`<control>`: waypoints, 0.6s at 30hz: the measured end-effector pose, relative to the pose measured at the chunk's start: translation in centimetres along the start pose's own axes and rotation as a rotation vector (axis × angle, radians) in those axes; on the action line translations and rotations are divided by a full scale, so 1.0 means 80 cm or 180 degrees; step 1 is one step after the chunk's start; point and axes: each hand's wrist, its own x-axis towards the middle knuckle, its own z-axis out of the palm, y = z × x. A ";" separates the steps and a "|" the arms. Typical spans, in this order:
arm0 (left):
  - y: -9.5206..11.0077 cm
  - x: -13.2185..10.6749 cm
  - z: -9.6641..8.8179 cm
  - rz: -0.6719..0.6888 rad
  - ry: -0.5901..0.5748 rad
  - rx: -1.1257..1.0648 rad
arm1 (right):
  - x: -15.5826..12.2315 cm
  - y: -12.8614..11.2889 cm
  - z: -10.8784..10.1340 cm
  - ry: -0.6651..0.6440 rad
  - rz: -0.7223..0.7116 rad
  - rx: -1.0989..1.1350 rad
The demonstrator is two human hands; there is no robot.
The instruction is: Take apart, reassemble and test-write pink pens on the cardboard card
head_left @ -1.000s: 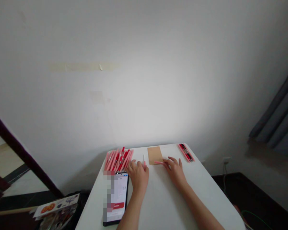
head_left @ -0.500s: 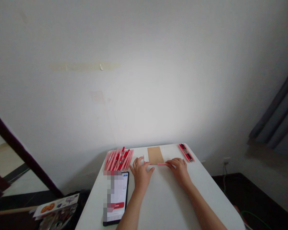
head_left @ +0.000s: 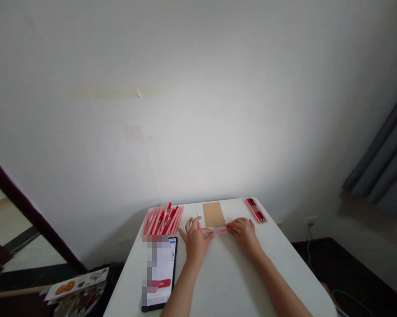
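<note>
Both my hands hold a slim pink pen crosswise, just in front of a brown card. My left hand pinches its left end between thumb and index finger, with the other fingers raised and spread. At the opposite end, the thumb and fingers of my right hand are closed on it. A small white and pink piece shows beside my left fingers; I cannot make out what it is. The tips of the pen are hidden by my fingers.
A pile of pink and red pens lies at the back left of the white table. In front of it is a phone. Several red and black pens lie at the back right. A wall rises behind the table.
My left thumb and index finger, apart before, have closed on the left end of the pink pen. The pen has come slightly nearer to me, away from the brown card.
</note>
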 end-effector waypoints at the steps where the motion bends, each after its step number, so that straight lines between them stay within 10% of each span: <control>1: 0.000 0.000 0.000 0.0023 0.0002 0.0013 | 0.000 -0.001 0.000 -0.0011 -0.0004 0.0005; 18: 0.000 -0.001 0.001 0.0081 0.0011 0.0171 | 0.000 -0.003 -0.002 0.0071 -0.0205 -0.0108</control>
